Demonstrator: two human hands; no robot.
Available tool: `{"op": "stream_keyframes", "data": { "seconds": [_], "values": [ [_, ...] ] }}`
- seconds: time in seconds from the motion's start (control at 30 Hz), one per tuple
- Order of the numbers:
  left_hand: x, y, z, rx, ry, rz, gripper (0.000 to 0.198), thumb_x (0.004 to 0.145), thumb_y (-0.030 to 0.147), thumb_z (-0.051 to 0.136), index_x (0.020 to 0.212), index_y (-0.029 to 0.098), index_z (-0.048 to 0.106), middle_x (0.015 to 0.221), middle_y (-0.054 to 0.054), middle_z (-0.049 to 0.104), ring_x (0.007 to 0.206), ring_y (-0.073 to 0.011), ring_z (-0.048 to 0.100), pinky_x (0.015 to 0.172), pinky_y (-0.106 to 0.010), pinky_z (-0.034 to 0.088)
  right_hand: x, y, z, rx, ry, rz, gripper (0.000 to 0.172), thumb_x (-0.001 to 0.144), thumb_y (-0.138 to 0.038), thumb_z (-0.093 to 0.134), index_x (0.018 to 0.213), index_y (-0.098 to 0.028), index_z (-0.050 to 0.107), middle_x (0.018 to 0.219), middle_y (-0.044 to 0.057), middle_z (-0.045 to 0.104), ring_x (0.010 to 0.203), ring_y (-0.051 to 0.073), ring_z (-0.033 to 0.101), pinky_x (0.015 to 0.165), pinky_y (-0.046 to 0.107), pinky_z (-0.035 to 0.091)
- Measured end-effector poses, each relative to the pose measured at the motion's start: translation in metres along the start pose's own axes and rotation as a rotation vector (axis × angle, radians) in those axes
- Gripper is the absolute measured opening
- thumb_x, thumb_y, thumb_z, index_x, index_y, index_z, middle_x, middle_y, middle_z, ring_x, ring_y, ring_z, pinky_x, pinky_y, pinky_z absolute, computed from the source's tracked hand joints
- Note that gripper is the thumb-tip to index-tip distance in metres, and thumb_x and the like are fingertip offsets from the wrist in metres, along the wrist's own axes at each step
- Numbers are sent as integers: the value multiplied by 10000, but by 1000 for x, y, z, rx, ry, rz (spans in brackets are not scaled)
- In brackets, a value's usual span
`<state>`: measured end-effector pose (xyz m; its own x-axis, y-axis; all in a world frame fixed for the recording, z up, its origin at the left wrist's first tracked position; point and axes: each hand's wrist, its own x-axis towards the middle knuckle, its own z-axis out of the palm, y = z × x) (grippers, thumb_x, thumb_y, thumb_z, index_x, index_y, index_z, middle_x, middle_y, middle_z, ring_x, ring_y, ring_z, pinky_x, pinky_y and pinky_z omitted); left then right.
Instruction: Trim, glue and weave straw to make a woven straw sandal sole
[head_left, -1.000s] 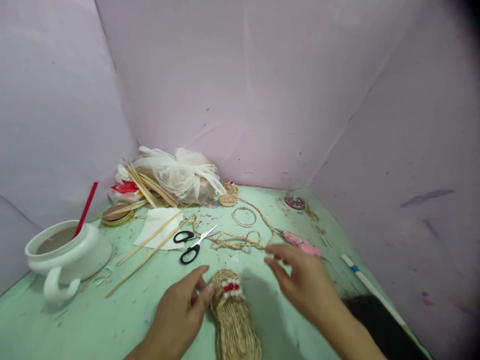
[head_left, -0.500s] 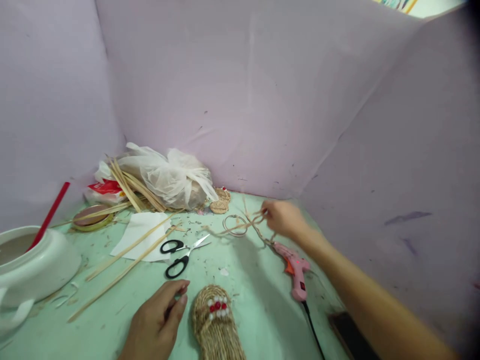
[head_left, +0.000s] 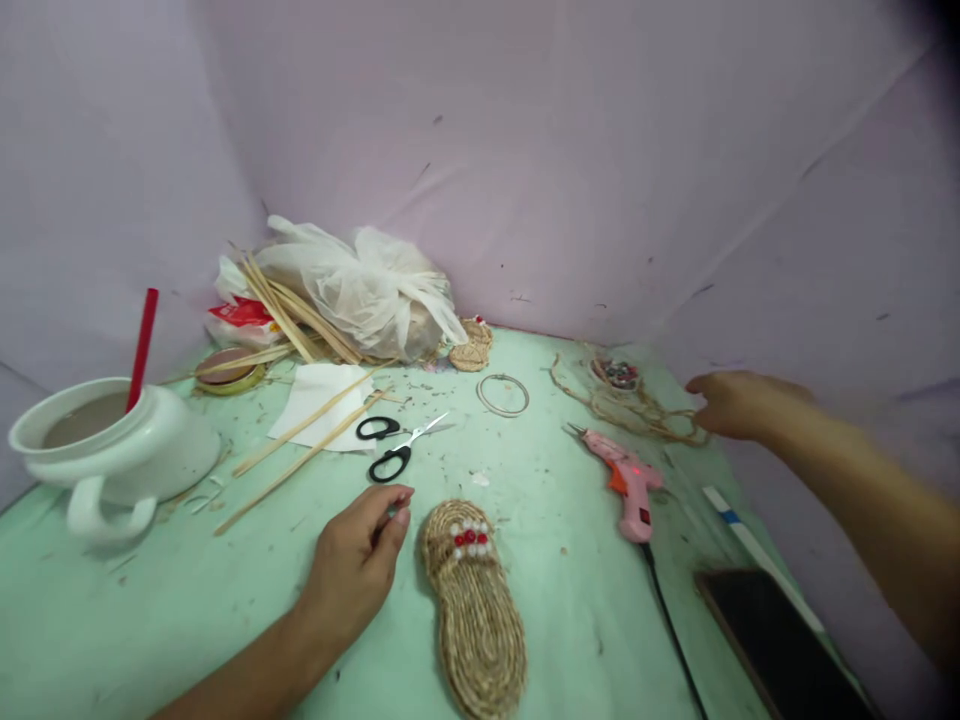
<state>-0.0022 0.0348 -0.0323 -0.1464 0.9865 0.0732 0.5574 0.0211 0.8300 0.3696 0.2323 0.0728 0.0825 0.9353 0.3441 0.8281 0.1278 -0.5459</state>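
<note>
My left hand rests on the green table just left of a small woven straw sandal with red and white beads on its strap. Its fingers are curled loosely, thumb against forefinger, with nothing plainly in them. My right hand reaches far right, near the purple wall, with its fingers on the end of a tangle of braided straw rope. A pink glue gun lies between the rope and the sandal.
Black-handled scissors, long straw sticks, white paper, a metal ring, a white plastic bag, a white pot with a red stick and a dark phone lie about. Purple walls enclose the table.
My right hand has carried the braided rope from the middle of the table to the far right by the wall. The left hand stays beside the sandal. The view has shifted.
</note>
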Motion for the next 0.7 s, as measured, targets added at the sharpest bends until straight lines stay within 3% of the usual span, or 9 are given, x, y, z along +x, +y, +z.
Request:
{"op": "stream_keyframes", "data": {
  "seconds": [0.1,0.17,0.2,0.27,0.37,0.5,0.7],
  "values": [
    [-4,8,-3,-17,-21,136,211,837,313,449,954,174,559,849,-52,613,641,-135,567,553,-235,472,-43,-23,5,-175,-55,17,81,600,-185,702,581,-220,632,730,112,665,857,386,598,741,576,343],
    [-7,18,-5,11,-101,257,266,803,301,505,1037,176,526,946,-69,581,684,-140,552,558,-242,468,-83,-51,6,-421,-178,18,279,654,-284,661,931,-258,648,828,107,683,731,323,626,655,487,430],
    [-9,23,-5,44,-147,296,338,776,291,540,1093,182,502,1024,-81,558,736,-151,554,589,-253,475,-105,-66,8,-393,-256,33,353,676,-333,639,1019,-253,625,803,99,691,660,286,632,608,433,454],
    [-11,33,-3,123,-206,311,419,745,243,562,1153,199,477,1128,-87,519,833,-175,555,673,-284,482,-148,-91,14,-202,-448,-96,403,742,-400,562,1110,-238,583,956,93,681,683,229,641,623,375,480],
    [-13,43,1,117,-241,233,298,751,166,511,1042,209,557,997,-49,567,729,-140,554,657,-271,476,-195,-108,28,-75,-600,-51,380,765,-401,532,1109,-249,588,974,61,685,757,214,645,664,353,491],
    [-9,51,-6,-75,-203,107,144,711,201,557,841,175,615,720,-2,564,535,-97,482,489,-210,426,-212,-101,41,-3,-678,81,333,789,-320,484,1079,-210,605,981,64,688,767,208,640,675,345,481],
    [31,74,-32,-186,-64,50,254,656,295,647,869,158,640,655,-2,604,576,-126,528,548,-240,445,-220,-95,57,160,-695,78,271,773,-245,502,1008,-205,632,873,54,694,719,192,620,627,289,441]
  ]
}}
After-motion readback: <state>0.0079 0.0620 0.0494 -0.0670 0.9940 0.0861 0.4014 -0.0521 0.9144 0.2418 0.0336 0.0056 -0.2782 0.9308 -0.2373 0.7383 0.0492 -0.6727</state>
